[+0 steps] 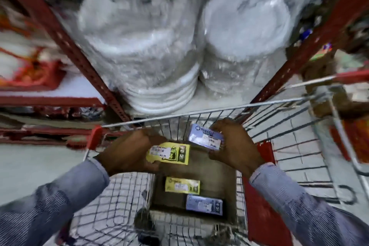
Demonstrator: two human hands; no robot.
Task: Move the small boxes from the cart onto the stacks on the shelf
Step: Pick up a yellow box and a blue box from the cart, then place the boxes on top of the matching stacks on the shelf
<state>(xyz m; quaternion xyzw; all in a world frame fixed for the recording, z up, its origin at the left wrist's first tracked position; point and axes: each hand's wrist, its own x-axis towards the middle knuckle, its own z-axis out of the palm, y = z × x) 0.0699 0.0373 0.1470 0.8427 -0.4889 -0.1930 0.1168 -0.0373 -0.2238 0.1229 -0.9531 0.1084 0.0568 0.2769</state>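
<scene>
Left hand grips a yellow box; right hand grips a blue box, both long axes crosswise, over the cart. The shelf lies ahead of the fingers; two boxes remain below.

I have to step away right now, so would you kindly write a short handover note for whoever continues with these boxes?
Left hand: holds a yellow box above the cart.
Right hand: holds a blue box, also over the cart.
In the cart: a second yellow box and a second blue box lie in the brown carton.
Shelf ahead holds wrapped plate stacks; the box stacks are not in view.
Done: two boxes lifted.
Left: shelve both, then fetch the other two.
</scene>
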